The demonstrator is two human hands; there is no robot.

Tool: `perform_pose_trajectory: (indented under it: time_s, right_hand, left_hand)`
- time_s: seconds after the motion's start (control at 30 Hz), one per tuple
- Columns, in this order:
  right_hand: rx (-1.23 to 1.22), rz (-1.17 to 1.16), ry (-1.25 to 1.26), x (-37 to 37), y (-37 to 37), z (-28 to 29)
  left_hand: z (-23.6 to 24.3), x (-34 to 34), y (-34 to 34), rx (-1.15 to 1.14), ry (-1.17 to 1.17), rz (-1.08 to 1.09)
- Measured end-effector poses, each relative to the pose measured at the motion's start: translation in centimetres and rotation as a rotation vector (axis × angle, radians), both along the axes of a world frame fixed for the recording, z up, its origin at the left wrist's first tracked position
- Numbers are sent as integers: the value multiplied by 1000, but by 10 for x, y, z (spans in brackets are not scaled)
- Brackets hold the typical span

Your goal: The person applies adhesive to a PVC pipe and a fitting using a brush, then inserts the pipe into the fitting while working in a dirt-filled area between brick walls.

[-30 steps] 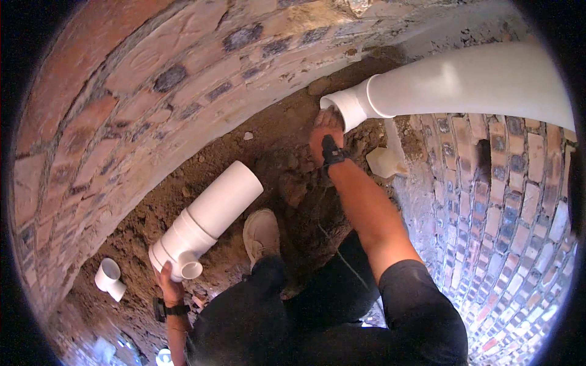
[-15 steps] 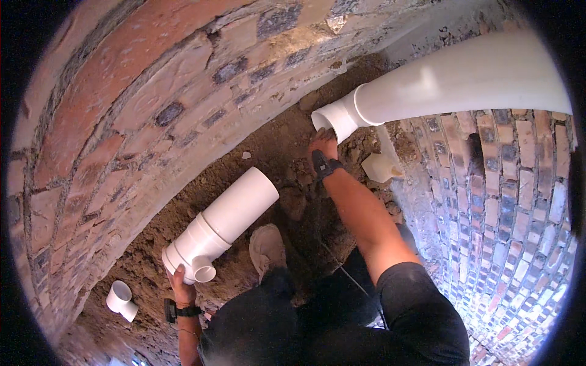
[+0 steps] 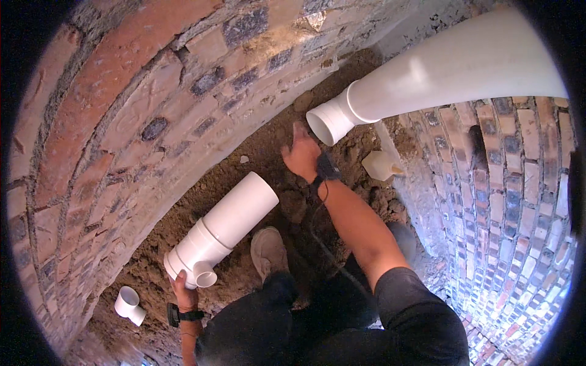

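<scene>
My left hand (image 3: 185,290) grips the lower end of a white pipe assembly (image 3: 238,207), which has a wide tube and a small side branch. My right hand (image 3: 300,153) is off the large pipe, fingers extended and holding nothing I can see, over the dirt just left of and below a white socket fitting (image 3: 330,122). That fitting sits on the end of a large white pipe (image 3: 458,70) running to the upper right. A small white branched fitting (image 3: 128,302) lies on the dirt at lower left.
Curved brick walls (image 3: 110,116) surround a narrow strip of loose dirt (image 3: 177,232). A pale angular object (image 3: 378,165) lies below the socket, beside the right wall. My shoe (image 3: 267,250) rests between the pipe assembly and my right arm.
My right hand has come out of the socket's mouth and moved left and down. The held assembly appears lower and further right in the view, along with other low objects.
</scene>
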State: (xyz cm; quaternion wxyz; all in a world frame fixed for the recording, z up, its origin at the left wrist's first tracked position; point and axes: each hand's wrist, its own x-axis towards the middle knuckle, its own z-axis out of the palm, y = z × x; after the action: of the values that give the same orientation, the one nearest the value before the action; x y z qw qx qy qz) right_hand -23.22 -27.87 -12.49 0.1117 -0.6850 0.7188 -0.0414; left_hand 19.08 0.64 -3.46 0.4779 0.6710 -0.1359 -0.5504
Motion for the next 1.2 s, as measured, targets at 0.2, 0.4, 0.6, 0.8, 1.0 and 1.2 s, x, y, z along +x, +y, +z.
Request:
perform_pose_trajectory:
  time_s: [0.2, 0.4, 0.6, 0.8, 1.0, 1.2]
  right_hand:
    - [135, -164, 231, 6, -10, -1]
    - [172, 17, 222, 5, -11, 5]
    - [265, 15, 208, 20, -5, 16]
    - [542, -306, -1423, 30, 52, 50]
    - [42, -378, -1220, 21, 82, 71]
    - [-82, -518, -1361, -23, 97, 90]
  left_hand:
    - [-10, 7, 12, 43, -18, -7]
    - [-10, 4, 10, -13, 42, 39]
    - [-3, -3, -2, -41, 26, 41]
    - [-9, -4, -15, 12, 76, -19]
    - [-5, -45, -68, -143, -3, -240]
    - [17, -106, -120, -43, -81, -243]
